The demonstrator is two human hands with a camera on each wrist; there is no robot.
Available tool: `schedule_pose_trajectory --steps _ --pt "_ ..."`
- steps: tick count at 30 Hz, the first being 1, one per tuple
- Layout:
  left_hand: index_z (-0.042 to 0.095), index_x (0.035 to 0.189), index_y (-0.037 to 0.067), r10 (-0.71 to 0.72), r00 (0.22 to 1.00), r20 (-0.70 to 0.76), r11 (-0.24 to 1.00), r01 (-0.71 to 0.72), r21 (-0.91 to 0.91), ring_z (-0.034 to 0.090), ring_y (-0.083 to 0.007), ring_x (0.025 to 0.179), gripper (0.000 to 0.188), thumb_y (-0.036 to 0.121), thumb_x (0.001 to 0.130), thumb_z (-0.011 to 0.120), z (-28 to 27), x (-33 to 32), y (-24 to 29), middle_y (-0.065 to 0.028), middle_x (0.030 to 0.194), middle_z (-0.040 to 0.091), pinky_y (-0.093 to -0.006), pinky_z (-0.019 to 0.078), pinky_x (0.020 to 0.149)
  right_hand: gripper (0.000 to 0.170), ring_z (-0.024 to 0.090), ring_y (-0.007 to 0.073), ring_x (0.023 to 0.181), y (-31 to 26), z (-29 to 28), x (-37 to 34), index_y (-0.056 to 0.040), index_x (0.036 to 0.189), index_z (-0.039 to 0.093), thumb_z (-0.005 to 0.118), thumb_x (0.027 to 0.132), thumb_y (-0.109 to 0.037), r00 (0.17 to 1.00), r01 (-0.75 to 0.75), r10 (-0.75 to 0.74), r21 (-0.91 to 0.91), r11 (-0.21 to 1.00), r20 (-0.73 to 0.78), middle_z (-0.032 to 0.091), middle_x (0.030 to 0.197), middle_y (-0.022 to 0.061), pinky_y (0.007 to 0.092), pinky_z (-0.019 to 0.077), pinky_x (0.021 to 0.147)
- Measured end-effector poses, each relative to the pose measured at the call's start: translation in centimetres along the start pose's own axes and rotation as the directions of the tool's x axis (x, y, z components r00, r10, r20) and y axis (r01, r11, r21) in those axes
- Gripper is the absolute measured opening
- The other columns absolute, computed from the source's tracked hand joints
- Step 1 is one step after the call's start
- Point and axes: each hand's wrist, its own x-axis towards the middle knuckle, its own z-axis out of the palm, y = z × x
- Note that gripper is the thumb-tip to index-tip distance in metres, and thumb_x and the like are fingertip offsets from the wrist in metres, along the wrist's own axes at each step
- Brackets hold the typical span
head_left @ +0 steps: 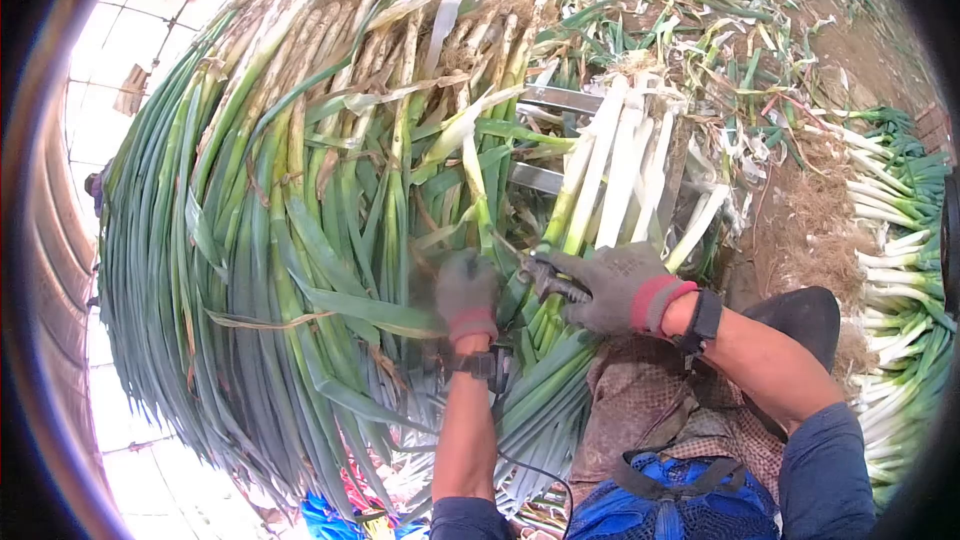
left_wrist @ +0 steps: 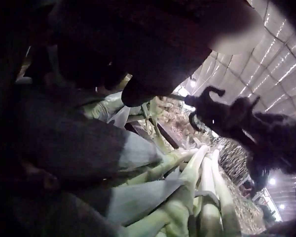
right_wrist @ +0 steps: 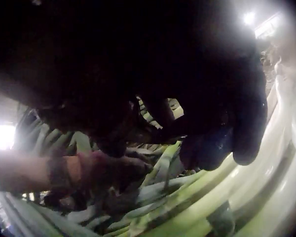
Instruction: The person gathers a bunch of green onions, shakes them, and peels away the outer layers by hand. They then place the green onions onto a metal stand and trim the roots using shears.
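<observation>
In the head view my gloved right hand (head_left: pixel 622 285) grips a dark air blow gun (head_left: pixel 548 278), its thin nozzle pointing up and left. The left wrist view shows this blow gun (left_wrist: pixel 222 111) as a dark outline with a hook on top. Close to the left, my gloved left hand (head_left: pixel 467 292), a little blurred, holds a green onion (head_left: pixel 478 195) by its green part, the pale end pointing away from me. Under and beyond the right hand lie several white-stemmed onions (head_left: pixel 622 175). Seen from the right wrist, the left hand (right_wrist: pixel 116 170) sits beside green stalks.
A big heap of unpeeled green onions (head_left: pixel 290 190) fills the left side, roots away from me. Metal bars (head_left: pixel 540 178) show beneath the white stems. Peeled scraps (head_left: pixel 690 20) litter the ground beyond. A row of white onions (head_left: pixel 890 320) lies at the right.
</observation>
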Motion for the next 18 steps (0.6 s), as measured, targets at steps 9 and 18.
schedule_pose_trajectory --steps 9,18 --pt "0.071 0.118 0.010 0.000 0.988 0.156 0.947 -0.050 0.318 0.066 -0.0362 0.106 0.055 0.049 0.081 0.078 0.3 1.3 4.0 -0.0153 0.112 0.070 -0.0477 0.0517 0.091 0.069 0.073 0.0383 0.096 0.9 -4.4 9.9 -0.0207 0.151 0.046 0.063 0.089 -0.046 0.941 -0.092 0.100 0.038 0.995 -0.322 0.075 0.104 0.0169 0.0507 0.0554 0.081" --pt "0.074 0.104 0.012 -0.021 0.988 0.151 0.904 -0.046 0.426 0.069 -0.0371 0.102 0.043 0.047 0.078 0.079 1.5 2.1 4.1 -0.0155 0.105 0.072 -0.0475 0.0550 0.088 0.073 0.074 0.0373 0.085 0.7 -3.0 5.0 -0.0316 0.156 0.041 0.063 0.090 -0.054 0.983 -0.093 0.080 -0.071 0.993 -0.167 0.075 0.092 0.0173 0.0479 0.0560 0.076"
